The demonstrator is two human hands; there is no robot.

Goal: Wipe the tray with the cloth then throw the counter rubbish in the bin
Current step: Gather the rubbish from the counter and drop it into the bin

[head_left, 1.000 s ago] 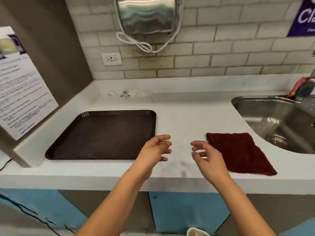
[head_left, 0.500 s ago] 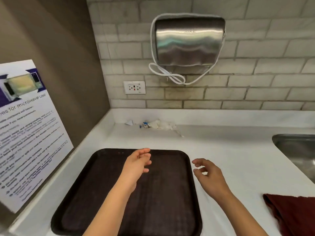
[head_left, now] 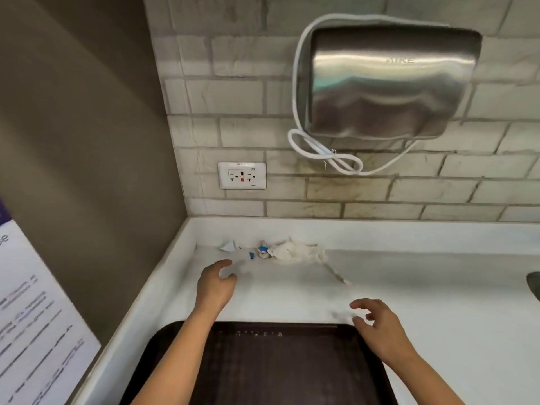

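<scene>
The left hand (head_left: 215, 285) reaches over the white table (head_left: 409, 287) toward the back corner, fingers loosely spread and relaxed, holding nothing; its fingertips are near the rubbish (head_left: 280, 250) but not touching it. The right hand (head_left: 377, 325) hovers over the table just past the far right corner of the tray (head_left: 277, 366), fingers loosely curled and apart, also holding nothing.

The dark brown tray lies flat on the table at the near edge of the view, with the left forearm crossing over its far left corner. The rubbish sits against the raised back lip of the table: a crumpled white wad, a few blue scraps beside it, and a small white folded bit to the left (a thin strip trails off to the right of the wad). The cloth and the bin are out of view.

On the tiled wall above are a socket (head_left: 242, 175) and a steel dryer (head_left: 388, 83) with a white cord (head_left: 327, 156) looped under it. A printed notice (head_left: 35, 331) leans at the left.
</scene>
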